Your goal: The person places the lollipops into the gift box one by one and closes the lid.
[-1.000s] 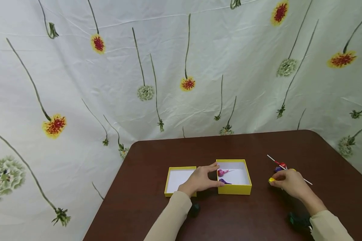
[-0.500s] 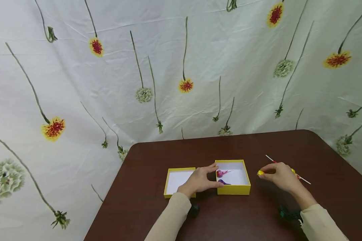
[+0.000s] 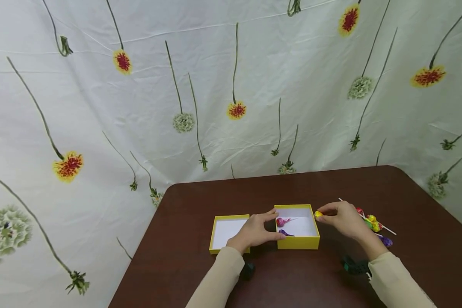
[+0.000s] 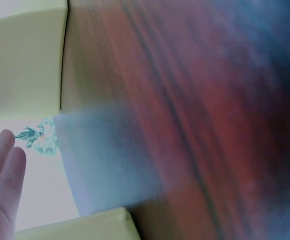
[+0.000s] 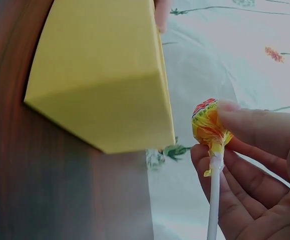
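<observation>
A yellow box (image 3: 298, 243) with a white inside stands without its lid on the table. Inside it lie a pink lollipop (image 3: 281, 222) and a purple lollipop (image 3: 285, 233). My left hand (image 3: 253, 231) rests against the box's left side, thumb at the near rim and a finger at the back corner. In the left wrist view, its other fingers (image 4: 8, 177) are fairly straight. My right hand (image 3: 342, 218) pinches a yellow lollipop (image 5: 212, 122) by its wrapped head, beside the box's right rim. Its white stick points down in the right wrist view.
The yellow-rimmed lid (image 3: 227, 231) lies left of the box, partly behind my left hand. Several lollipops (image 3: 374, 223) lie right of my right hand, a purple one (image 3: 386, 241) nearest. A flowered cloth (image 3: 215, 85) hangs behind the brown table (image 3: 200, 196).
My right hand has carried the yellow lollipop leftward from the loose lollipops to the box's right rim, leaving more of the pile in sight. The left hand has stayed at the box.
</observation>
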### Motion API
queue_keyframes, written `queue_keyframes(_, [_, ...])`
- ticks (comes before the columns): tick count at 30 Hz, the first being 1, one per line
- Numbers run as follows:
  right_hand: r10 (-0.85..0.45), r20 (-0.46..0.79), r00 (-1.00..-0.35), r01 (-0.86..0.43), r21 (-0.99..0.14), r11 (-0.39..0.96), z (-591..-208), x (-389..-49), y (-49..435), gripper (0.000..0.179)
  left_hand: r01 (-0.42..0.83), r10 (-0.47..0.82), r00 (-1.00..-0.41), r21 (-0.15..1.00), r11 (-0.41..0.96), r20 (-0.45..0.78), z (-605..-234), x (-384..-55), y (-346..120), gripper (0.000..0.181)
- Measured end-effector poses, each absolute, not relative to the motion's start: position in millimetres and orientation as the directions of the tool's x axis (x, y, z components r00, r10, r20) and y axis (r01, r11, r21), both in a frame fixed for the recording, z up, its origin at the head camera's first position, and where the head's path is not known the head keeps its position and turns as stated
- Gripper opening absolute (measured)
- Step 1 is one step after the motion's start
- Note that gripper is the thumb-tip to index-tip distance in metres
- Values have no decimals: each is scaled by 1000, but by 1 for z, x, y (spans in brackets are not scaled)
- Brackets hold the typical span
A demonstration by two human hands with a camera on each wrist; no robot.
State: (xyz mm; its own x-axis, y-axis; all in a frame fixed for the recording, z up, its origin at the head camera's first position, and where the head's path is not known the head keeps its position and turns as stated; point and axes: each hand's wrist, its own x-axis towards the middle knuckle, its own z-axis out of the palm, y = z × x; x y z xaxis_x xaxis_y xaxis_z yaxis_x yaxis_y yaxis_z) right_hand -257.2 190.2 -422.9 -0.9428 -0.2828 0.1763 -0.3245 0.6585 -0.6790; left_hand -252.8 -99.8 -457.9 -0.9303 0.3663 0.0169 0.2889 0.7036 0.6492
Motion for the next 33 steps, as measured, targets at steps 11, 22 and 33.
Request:
queue_keyframes(11, [-318, 186, -930, -351, -711, 609, -413, -261, 155, 19, 279, 361, -933, 647, 710, 6, -457, -252, -99, 77])
queue_keyframes(22, [-393, 164, -905, -369, -762, 532, -424, -273, 121, 15, 293, 375, -927, 665, 687, 21, -456, -250, -98, 75])
queue_keyframes(33, [-422, 115, -900, -358, -747, 561, -446, -282, 102, 7, 318, 392, -919, 673, 668, 45, -458, -250, -101, 75])
